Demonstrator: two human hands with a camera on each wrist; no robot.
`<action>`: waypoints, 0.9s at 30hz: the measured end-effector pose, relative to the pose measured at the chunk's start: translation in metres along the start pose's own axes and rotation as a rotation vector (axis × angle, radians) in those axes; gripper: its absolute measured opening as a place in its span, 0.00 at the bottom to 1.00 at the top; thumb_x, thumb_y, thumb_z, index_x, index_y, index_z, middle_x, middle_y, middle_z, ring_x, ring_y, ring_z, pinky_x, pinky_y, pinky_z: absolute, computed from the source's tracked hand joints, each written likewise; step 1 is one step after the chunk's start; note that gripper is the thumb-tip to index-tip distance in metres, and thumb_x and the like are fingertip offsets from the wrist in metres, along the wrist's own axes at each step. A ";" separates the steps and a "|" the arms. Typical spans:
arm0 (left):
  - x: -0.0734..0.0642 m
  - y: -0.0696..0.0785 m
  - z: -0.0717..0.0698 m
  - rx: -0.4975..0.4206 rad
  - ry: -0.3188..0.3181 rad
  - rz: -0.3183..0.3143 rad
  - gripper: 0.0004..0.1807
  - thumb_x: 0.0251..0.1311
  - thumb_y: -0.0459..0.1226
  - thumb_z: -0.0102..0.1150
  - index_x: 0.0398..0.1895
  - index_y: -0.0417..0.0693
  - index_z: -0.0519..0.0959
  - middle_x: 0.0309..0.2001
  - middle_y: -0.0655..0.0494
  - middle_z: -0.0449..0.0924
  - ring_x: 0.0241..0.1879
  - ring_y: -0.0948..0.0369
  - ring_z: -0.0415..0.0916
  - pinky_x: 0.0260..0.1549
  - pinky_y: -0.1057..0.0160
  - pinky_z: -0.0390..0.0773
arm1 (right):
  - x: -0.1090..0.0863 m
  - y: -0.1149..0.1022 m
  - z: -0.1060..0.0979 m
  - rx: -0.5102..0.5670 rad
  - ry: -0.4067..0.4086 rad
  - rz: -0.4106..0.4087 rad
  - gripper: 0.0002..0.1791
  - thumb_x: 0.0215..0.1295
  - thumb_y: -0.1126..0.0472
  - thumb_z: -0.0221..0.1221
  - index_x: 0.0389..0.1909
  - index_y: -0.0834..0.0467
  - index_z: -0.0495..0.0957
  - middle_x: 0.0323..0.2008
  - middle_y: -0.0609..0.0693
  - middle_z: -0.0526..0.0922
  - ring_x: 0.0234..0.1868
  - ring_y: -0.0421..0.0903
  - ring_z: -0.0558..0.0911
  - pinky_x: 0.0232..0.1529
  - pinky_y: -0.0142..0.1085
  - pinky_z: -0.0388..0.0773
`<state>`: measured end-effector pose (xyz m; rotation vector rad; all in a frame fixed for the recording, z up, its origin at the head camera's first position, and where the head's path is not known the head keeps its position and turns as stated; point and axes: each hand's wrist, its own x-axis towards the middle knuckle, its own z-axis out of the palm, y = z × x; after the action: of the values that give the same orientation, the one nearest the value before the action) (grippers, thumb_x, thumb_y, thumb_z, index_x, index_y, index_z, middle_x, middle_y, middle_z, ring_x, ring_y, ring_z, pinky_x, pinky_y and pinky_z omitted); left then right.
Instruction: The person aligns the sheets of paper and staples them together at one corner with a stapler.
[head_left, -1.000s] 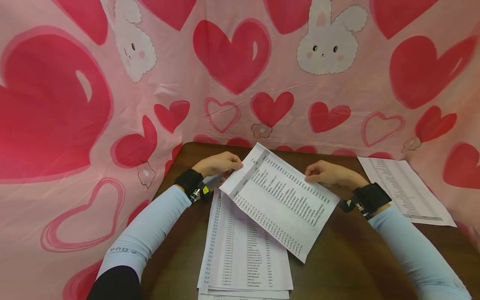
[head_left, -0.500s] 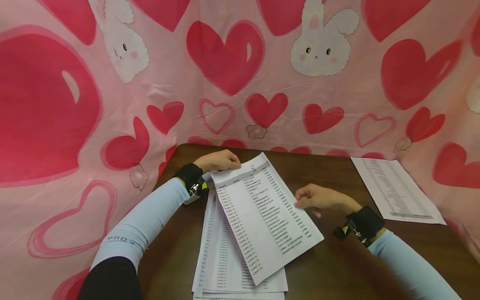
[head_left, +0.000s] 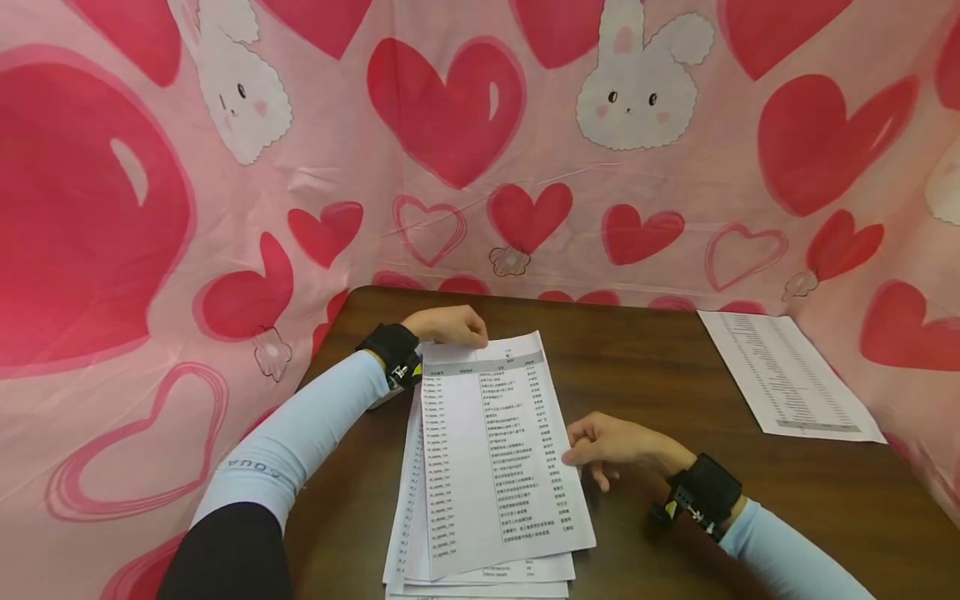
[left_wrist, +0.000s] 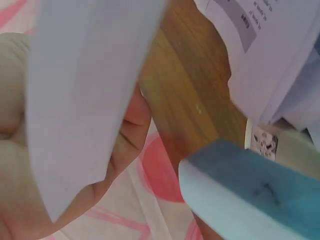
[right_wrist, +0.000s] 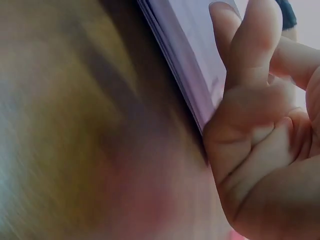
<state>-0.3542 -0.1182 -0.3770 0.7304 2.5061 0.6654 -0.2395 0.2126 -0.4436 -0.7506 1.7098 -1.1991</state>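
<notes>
The worktop (head_left: 637,500) is carrying a stack of printed sheets (head_left: 540,572), its near end running past the frame edge. The held sheet (head_left: 495,454) is covering most of the stack, sitting slightly askew with one corner overhanging its right side; you seem to be at the step of placing and aligning it, and the next move is probably calling for evening the edges before letting go. A loose sheet (head_left: 795,375) is lying well to the stack's right. Your left hand (head_left: 450,325) is pinching the held sheet's top edge at the stack's far end; your right hand (head_left: 611,442) is pinching its right edge beside the stack. A pale labelled object (left_wrist: 290,147) is hiding partly behind paper, and the smallest print is staying unreadable.
</notes>
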 end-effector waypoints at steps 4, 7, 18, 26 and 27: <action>0.004 0.004 0.007 0.045 -0.002 0.014 0.09 0.66 0.41 0.56 0.36 0.49 0.85 0.37 0.56 0.80 0.38 0.59 0.73 0.41 0.63 0.72 | 0.005 0.006 0.013 0.041 -0.010 0.006 0.11 0.69 0.64 0.56 0.45 0.69 0.77 0.28 0.50 0.87 0.14 0.36 0.80 0.12 0.25 0.60; 0.007 0.005 0.012 0.102 -0.004 0.004 0.09 0.66 0.41 0.57 0.36 0.50 0.86 0.38 0.56 0.81 0.40 0.59 0.73 0.45 0.61 0.73 | 0.008 0.008 0.020 0.040 0.000 0.015 0.10 0.68 0.64 0.57 0.42 0.69 0.78 0.24 0.50 0.85 0.12 0.36 0.79 0.10 0.25 0.59; 0.013 -0.001 0.033 0.188 -0.042 -0.018 0.08 0.64 0.40 0.57 0.35 0.51 0.85 0.35 0.58 0.81 0.37 0.60 0.72 0.42 0.63 0.72 | 0.016 0.010 0.035 0.006 0.017 0.070 0.13 0.65 0.62 0.61 0.34 0.72 0.77 0.20 0.52 0.86 0.10 0.35 0.78 0.09 0.25 0.57; 0.013 -0.004 0.043 0.164 -0.039 -0.028 0.08 0.65 0.42 0.58 0.36 0.54 0.86 0.37 0.60 0.83 0.38 0.61 0.74 0.44 0.60 0.75 | 0.015 0.015 0.035 -0.046 0.030 0.101 0.21 0.64 0.61 0.63 0.26 0.78 0.72 0.13 0.49 0.77 0.06 0.34 0.71 0.09 0.26 0.64; 0.014 -0.005 0.044 0.166 -0.036 -0.027 0.08 0.66 0.42 0.57 0.37 0.53 0.86 0.36 0.60 0.83 0.37 0.61 0.74 0.42 0.61 0.75 | 0.015 0.016 0.035 -0.056 0.031 0.104 0.22 0.64 0.60 0.63 0.25 0.78 0.72 0.12 0.49 0.76 0.06 0.34 0.70 0.10 0.26 0.65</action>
<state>-0.3434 -0.0995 -0.4176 0.7584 2.5550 0.4340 -0.2141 0.1919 -0.4684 -0.6712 1.7924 -1.1009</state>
